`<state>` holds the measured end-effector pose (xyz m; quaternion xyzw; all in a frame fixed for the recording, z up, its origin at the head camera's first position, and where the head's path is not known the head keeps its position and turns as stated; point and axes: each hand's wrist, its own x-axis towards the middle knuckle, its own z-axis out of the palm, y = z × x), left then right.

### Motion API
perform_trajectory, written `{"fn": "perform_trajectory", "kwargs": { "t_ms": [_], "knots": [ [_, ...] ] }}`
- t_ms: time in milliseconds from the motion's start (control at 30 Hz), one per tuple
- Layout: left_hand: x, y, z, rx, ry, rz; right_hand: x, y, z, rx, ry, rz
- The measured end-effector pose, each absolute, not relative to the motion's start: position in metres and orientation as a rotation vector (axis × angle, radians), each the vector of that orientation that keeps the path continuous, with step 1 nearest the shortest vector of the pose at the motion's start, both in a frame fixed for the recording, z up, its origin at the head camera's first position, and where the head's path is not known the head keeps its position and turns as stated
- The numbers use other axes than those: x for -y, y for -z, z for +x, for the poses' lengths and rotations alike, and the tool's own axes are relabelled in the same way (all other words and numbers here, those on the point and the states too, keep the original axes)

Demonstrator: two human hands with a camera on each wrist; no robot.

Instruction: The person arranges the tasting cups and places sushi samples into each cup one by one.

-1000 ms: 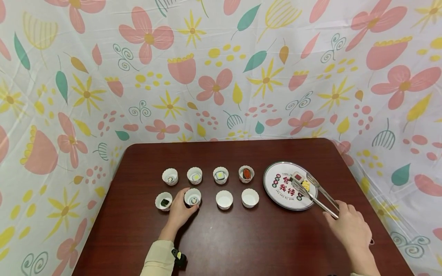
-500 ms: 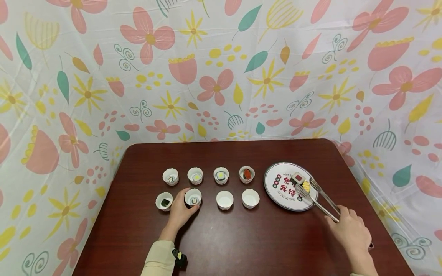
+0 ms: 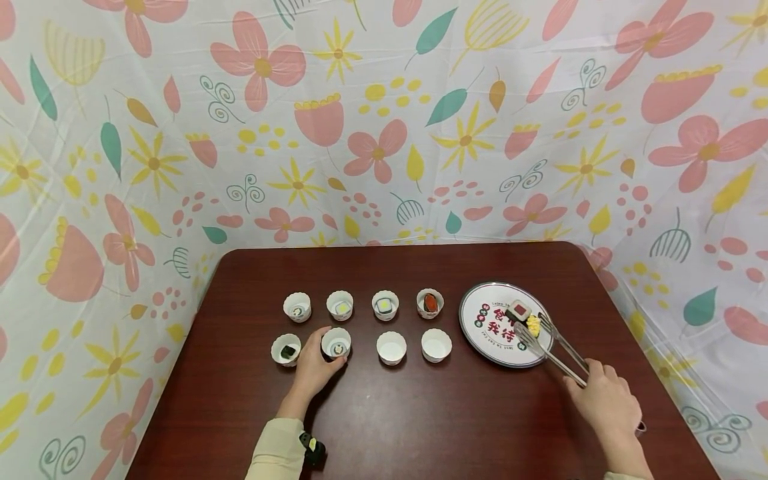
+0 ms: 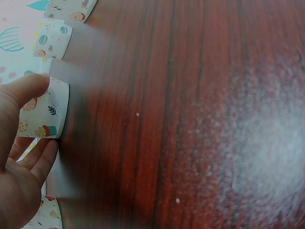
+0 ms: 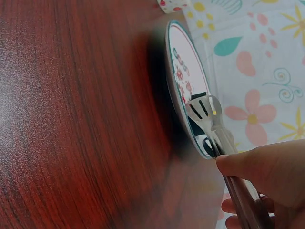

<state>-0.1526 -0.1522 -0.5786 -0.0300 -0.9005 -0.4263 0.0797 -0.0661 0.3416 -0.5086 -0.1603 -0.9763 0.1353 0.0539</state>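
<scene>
My left hand (image 3: 315, 367) grips a small white paper baking cup (image 3: 337, 341) with a round sushi piece inside; in the left wrist view its thumb and fingers curl round the printed cup (image 4: 55, 109). My right hand (image 3: 606, 393) holds steel tongs (image 3: 561, 365), whose slotted head (image 5: 201, 110) shows in the right wrist view. The tong tips are spread on either side of a yellow-topped sushi piece (image 3: 533, 325) on the white plate (image 3: 489, 293). Right behind it sits a sushi roll with a red centre (image 3: 519, 309).
Behind the held cup stand cups with sushi, among them one with an orange-red piece (image 3: 431, 303). A cup with a dark green piece (image 3: 286, 350) is left of my left hand. Two bare cups (image 3: 391, 349) stand to its right. A floral cloth (image 3: 384, 133) hangs behind the table.
The tongs have drawn back slightly toward me, from over the red-centred roll to around the yellow-topped piece. My left hand and its cup stay in place.
</scene>
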Motion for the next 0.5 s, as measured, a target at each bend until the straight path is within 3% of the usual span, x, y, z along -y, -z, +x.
{"fn": "perform_trajectory", "kwargs": {
  "t_ms": [500],
  "knots": [
    [0.1531,0.581,-0.1532,2.675,1.274,-0.099,-0.3379,0.5088,-0.0679,2.934,-0.415,-0.542]
  ]
}}
